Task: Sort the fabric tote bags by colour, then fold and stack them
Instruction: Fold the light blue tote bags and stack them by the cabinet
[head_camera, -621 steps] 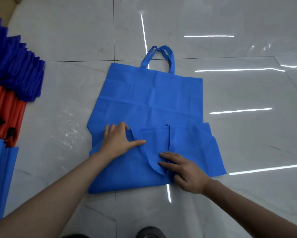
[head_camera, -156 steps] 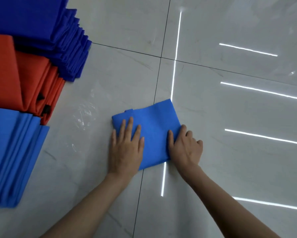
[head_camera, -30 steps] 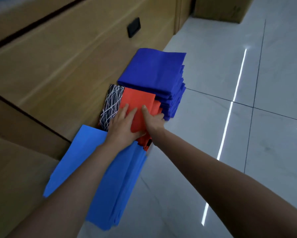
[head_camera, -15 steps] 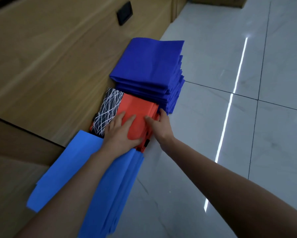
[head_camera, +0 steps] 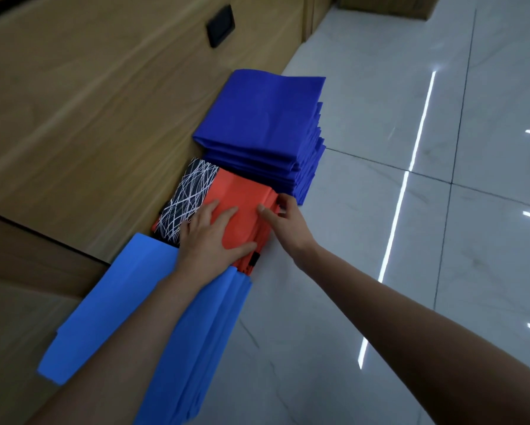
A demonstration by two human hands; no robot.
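Dim; glare streaks on floor (head_camera: 365, 228)

The left hand (head_camera: 208, 240) and the right hand (head_camera: 283, 222) were bare. Behind each hand ran a bare forearm, the left forearm (head_camera: 129, 332) and the right forearm (head_camera: 395, 317), uncovered from the wrist back to the picture's edge. Finer detail of the nails was blurred.
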